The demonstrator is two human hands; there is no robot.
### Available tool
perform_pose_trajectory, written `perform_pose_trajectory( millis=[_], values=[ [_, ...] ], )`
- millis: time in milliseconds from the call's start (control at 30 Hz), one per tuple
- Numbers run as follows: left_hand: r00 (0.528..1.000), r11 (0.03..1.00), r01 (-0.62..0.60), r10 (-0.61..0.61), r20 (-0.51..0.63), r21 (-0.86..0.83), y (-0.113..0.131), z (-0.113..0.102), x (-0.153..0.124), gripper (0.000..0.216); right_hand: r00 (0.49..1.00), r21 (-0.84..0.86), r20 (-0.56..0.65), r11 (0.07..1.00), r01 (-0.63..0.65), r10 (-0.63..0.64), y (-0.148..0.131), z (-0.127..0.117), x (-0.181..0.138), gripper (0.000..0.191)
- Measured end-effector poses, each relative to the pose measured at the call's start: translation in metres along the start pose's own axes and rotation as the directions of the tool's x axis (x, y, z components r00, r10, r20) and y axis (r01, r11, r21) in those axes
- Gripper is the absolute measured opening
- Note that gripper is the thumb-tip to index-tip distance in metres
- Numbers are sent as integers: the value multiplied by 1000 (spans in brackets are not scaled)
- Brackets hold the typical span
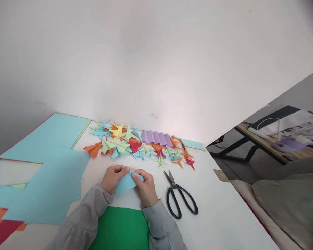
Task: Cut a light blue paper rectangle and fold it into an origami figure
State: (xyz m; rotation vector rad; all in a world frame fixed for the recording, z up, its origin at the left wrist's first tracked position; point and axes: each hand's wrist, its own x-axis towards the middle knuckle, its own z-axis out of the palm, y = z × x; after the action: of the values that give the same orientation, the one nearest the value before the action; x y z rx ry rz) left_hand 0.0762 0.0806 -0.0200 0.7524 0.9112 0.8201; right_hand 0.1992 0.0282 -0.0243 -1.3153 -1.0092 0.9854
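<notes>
My left hand (112, 177) and my right hand (146, 187) both pinch a small light blue paper piece (125, 183) over the white table (214, 222). Fingertips of both hands meet at the paper's upper edge, where it is partly folded. Grey sleeves cover both forearms. A green paper sheet (120, 229) lies just below my hands, near the table's front edge. Black scissors (178, 196) lie shut on the table right of my right hand.
A pile of several folded paper shapes (135, 146) in many colours lies behind my hands, with a pleated purple paper (156, 138) among them. Large light blue sheets (49, 187) lie at the left, orange and red paper (0, 225) below them. The table's right edge runs diagonally.
</notes>
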Motion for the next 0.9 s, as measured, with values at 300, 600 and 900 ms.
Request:
perform_pose_trajectory(
  millis=[300,600,900],
  values=[
    [999,999,-47,47,-10,-1,1,3,-2,34,999,-24,-1,999,-36,36,0,2,1,28],
    [1000,996,-7,5,-27,-93,5,4,-3,36,998,-14,-27,998,-53,53,0,2,1,29],
    [985,991,-136,134,-110,-18,-3,2,2,31,999,-47,-20,998,-47,46,0,2,2,28]
  ],
)
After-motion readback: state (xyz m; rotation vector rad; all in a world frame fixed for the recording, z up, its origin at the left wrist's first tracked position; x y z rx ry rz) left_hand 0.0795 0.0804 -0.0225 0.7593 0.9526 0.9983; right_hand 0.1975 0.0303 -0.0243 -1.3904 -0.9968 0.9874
